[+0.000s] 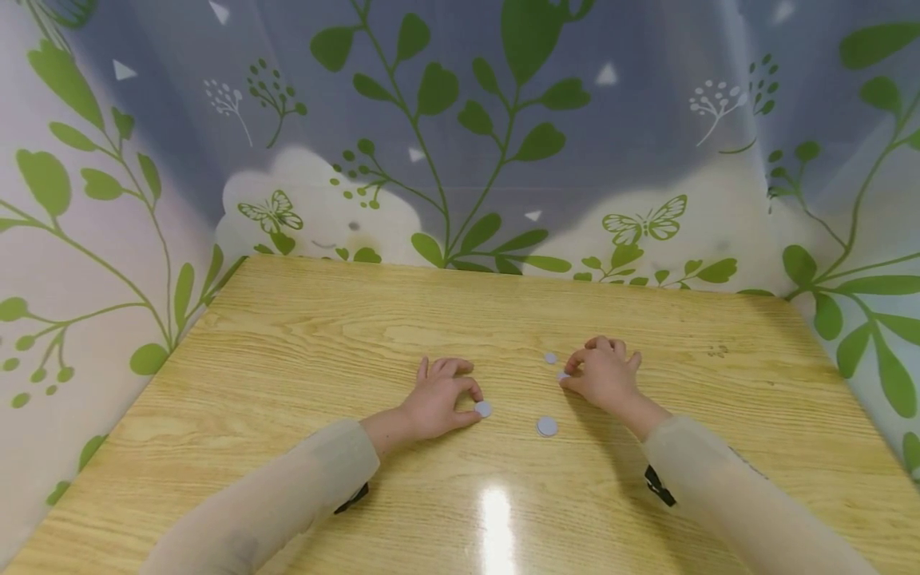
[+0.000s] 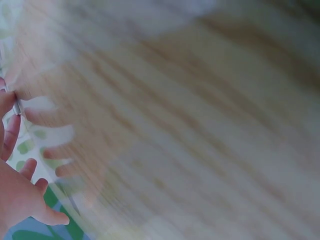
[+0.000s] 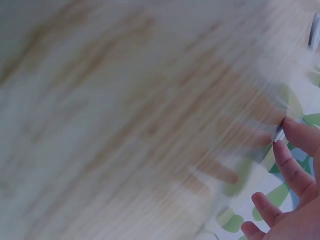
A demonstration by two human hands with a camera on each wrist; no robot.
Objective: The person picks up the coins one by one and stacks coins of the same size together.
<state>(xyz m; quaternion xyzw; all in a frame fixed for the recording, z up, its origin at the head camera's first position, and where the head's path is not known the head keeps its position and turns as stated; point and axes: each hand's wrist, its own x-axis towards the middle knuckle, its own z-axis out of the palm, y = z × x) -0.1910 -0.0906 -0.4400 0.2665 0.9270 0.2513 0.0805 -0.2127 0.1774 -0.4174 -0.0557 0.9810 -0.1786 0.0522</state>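
Note:
With thumb and forefinger, my left hand [image 1: 437, 402] pinches the edge of a small pale grey disc [image 1: 483, 409] at the tabletop. In the left wrist view that disc [image 2: 17, 106] shows edge-on between the fingertips. To the right, my right hand [image 1: 607, 377] pinches a similar disc [image 1: 564, 376], partly covered by its fingers. Its thin edge [image 3: 278, 131] is visible in the right wrist view. A loose smaller-looking disc [image 1: 550, 358] lies just beyond the right fingertips. Between the hands and nearer to me lies a larger-looking grey disc [image 1: 547, 426] with a darker rim along one side.
The discs lie on a glossy wood-grain table [image 1: 323, 335], with a bright light reflection near its front. A leaf-patterned curtain [image 1: 496, 192] hangs along the back and both sides. A small dark mark [image 1: 717, 350] shows on the tabletop at right.

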